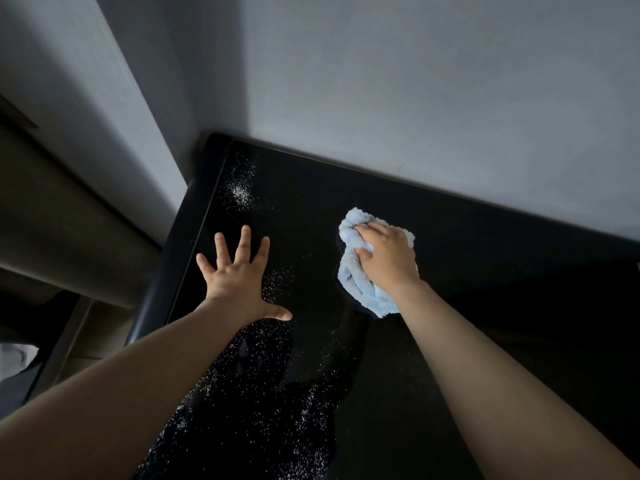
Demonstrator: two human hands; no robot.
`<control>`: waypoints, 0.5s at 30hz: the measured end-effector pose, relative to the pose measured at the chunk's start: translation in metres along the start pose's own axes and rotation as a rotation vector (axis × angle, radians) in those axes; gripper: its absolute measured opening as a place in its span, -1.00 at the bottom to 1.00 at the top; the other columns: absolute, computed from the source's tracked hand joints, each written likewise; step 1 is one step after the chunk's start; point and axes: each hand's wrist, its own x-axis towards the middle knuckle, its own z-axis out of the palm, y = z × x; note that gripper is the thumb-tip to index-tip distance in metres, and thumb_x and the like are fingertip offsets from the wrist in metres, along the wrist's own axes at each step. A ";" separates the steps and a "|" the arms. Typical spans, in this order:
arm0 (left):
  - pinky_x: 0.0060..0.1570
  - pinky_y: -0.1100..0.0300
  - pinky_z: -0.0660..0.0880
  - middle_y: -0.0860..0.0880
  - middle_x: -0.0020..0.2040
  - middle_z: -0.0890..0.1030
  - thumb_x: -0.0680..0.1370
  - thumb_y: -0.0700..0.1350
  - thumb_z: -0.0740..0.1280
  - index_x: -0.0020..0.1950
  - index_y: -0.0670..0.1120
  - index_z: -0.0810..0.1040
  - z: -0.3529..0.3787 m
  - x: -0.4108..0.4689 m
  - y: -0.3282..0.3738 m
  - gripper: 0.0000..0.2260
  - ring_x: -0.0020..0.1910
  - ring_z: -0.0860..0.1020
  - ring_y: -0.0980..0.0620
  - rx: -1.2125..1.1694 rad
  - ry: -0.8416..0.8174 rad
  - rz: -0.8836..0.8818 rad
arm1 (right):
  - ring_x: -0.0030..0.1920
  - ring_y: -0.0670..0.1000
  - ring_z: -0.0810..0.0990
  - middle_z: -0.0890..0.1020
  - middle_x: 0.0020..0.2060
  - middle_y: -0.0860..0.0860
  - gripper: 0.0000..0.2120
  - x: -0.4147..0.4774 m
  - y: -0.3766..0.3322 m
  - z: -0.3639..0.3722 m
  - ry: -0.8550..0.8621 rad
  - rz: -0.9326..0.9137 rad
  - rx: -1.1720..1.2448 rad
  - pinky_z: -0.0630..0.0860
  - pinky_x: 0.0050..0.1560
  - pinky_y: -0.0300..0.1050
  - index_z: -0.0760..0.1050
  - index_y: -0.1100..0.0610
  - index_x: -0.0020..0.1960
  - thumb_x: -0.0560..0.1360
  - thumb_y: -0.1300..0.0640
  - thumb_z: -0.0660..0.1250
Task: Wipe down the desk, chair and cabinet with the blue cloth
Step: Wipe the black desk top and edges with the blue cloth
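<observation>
While the right hand (389, 258) presses the blue cloth (363, 271) flat on the black surface (485, 271), the left hand (235, 278) lies open beside it with fingers (242, 242) spread and holding nothing, probably to support the body. The right fingers are curled over the bunched cloth and grip it; the cloth shows in front of them and under the palm. White dust (242, 192) lies to the left, not yet wiped.
</observation>
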 end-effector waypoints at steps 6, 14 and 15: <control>0.41 -0.36 -0.10 -0.07 0.51 -0.43 0.17 0.53 0.32 0.53 0.07 -0.35 -0.002 -0.006 -0.002 0.22 0.47 -0.34 -0.32 0.023 -0.005 0.017 | 0.41 0.13 0.31 0.40 0.41 -0.09 -0.56 -0.032 -0.008 0.002 0.013 0.026 0.031 0.45 0.25 0.15 0.36 -0.04 0.45 0.58 0.05 0.25; 0.45 -0.29 -0.11 -0.07 0.53 -0.36 0.23 0.53 0.27 0.56 0.02 -0.25 0.017 -0.045 -0.005 0.15 0.48 -0.32 -0.31 -0.046 -0.016 0.078 | 0.43 0.09 0.24 0.34 0.43 -0.14 -0.56 -0.058 -0.017 0.005 -0.026 0.078 0.069 0.45 0.22 0.21 0.34 -0.10 0.45 0.58 0.05 0.24; 0.45 -0.28 -0.11 -0.07 0.53 -0.36 0.23 0.52 0.28 0.55 0.01 -0.25 0.021 -0.052 -0.007 0.15 0.48 -0.32 -0.31 -0.041 -0.018 0.093 | 0.43 0.09 0.23 0.34 0.43 -0.15 -0.56 -0.060 -0.018 0.006 -0.028 0.082 0.069 0.45 0.22 0.21 0.33 -0.11 0.45 0.58 0.04 0.24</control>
